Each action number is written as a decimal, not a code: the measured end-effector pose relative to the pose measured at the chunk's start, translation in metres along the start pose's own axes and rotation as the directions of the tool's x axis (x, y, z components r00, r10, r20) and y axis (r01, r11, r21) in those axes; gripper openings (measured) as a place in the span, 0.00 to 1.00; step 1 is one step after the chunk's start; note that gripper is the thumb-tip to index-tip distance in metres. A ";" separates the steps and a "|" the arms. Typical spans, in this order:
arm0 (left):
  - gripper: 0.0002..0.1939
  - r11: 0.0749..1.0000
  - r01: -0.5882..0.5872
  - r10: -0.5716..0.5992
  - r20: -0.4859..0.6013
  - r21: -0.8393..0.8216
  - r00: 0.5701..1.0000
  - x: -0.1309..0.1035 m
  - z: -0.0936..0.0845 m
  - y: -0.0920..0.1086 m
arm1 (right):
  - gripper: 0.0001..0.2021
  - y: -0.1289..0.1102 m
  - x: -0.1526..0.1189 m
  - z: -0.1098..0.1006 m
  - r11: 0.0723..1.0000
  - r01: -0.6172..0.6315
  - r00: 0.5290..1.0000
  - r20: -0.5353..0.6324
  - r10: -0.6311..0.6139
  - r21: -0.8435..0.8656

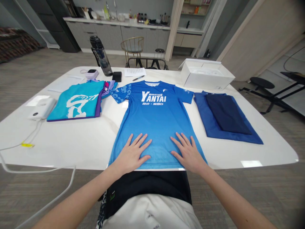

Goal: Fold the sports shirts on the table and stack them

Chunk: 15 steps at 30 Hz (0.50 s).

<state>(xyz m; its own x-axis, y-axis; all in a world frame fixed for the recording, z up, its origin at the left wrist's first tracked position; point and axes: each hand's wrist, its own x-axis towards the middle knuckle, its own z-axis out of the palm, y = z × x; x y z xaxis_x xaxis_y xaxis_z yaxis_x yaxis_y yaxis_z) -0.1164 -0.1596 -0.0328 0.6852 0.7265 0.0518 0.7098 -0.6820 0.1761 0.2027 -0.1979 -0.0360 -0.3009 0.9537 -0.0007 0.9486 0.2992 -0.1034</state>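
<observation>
A blue short-sleeved shirt with white "MARATHON YANTAI" lettering lies spread flat on the white table, its collar at the far side and its hem along the near edge. My left hand rests on the lower left part of the shirt, palm down with the fingers spread. On the lower right part lies my right hand, also flat with its fingers apart. Neither hand grips the fabric.
Left: folded turquoise and purple clothes, a white device with cables. Right: folded dark blue clothes. Along the back: a bottle, black wallet-like item, paper, pen and white box.
</observation>
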 end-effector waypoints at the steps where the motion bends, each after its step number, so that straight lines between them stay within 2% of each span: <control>1: 0.34 1.000 0.000 0.000 0.001 0.000 1.000 0.000 -0.001 0.001 | 0.31 0.000 0.000 0.000 1.000 -0.007 1.000 0.011 0.007 0.003; 5: 0.34 1.000 -0.010 0.010 -0.014 -0.004 1.000 0.010 -0.008 0.003 | 0.32 -0.010 0.008 -0.005 1.000 0.007 1.000 0.014 -0.008 0.023; 10: 0.32 1.000 0.024 -0.025 -0.040 -0.010 0.999 0.043 -0.006 0.000 | 0.32 -0.029 0.041 -0.010 0.993 0.094 0.994 0.046 -0.098 0.077; 12: 0.32 0.998 0.065 -0.066 -0.029 -0.013 0.997 0.062 -0.002 -0.003 | 0.31 -0.030 0.061 -0.007 0.994 0.068 0.995 0.066 -0.073 0.080; 15: 0.33 0.993 0.119 -0.119 -0.030 -0.025 0.992 0.096 0.002 -0.012 | 0.31 -0.019 0.099 -0.002 0.998 -0.029 0.996 0.089 0.024 0.060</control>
<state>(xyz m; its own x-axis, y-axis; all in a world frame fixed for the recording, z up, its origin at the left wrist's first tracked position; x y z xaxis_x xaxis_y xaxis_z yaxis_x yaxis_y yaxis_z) -0.0592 -0.0814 -0.0317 0.5904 0.8049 0.0594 0.7819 -0.5887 0.2053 0.1556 -0.1095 -0.0325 -0.2859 0.9539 -0.0913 0.9494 0.2690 -0.1623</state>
